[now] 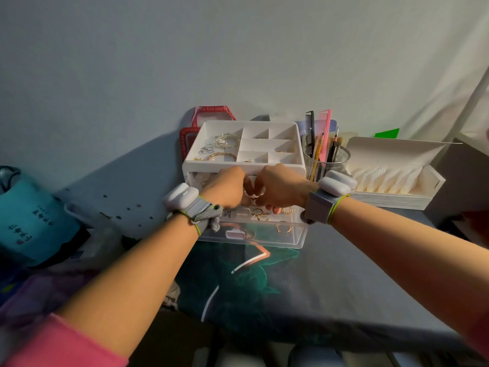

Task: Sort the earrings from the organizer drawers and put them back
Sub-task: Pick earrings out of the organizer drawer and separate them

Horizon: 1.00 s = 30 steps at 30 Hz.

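- Drawer [297, 235] of the white organizer [201, 165] stands pulled out toward the near side, gold earrings [287, 210] inside.
- Left hand [225, 186] and right hand [280, 185] meet above it, fingers curled; whether they grip anything cannot be told.

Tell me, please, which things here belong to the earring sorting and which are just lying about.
Job: white organizer, open clear drawers, gold earrings, left hand, right hand.
Lying about: clear cup of brushes, pink comb, black comb, open white box, teal packet, red packaging.
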Each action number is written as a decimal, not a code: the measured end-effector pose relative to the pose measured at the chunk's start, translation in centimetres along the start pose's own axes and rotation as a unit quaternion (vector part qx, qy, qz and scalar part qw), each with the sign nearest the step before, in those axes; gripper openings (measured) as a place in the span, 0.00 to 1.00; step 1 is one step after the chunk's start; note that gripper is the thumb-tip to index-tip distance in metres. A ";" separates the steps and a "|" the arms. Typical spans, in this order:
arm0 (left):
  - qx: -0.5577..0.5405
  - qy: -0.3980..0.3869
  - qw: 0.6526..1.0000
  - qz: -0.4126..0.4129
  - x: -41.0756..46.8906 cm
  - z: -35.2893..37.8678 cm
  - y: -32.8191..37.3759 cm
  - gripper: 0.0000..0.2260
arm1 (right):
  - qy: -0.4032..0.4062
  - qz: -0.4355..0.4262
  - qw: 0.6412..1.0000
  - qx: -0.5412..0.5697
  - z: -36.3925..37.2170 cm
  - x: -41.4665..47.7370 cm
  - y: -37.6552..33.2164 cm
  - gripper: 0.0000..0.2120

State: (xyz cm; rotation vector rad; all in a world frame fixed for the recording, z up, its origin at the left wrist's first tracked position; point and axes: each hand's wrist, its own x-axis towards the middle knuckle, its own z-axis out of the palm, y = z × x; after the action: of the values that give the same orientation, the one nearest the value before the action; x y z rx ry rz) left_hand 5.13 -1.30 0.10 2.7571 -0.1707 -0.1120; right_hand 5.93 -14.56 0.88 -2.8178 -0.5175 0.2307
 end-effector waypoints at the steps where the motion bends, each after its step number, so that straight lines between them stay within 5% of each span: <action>1: 0.000 -0.001 1.000 0.002 0.1 0.1 -0.1 0.12 | -0.002 0.000 1.000 -0.007 0.1 0.2 0.0 0.09; 15: 0.004 -0.005 1.000 0.014 0.3 0.3 -0.1 0.12 | -0.015 -0.008 0.997 -0.081 0.2 0.2 -0.3 0.08; 30: -0.006 -0.045 0.999 -0.007 -0.1 0.0 0.2 0.10 | -0.006 -0.027 0.999 0.026 -0.4 -1.4 -0.7 0.07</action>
State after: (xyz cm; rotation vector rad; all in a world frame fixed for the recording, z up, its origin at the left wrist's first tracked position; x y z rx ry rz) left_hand 4.99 -1.47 0.18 2.7432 -0.1745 -0.2415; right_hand 4.52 -14.52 1.64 -2.7491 -0.5804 0.2460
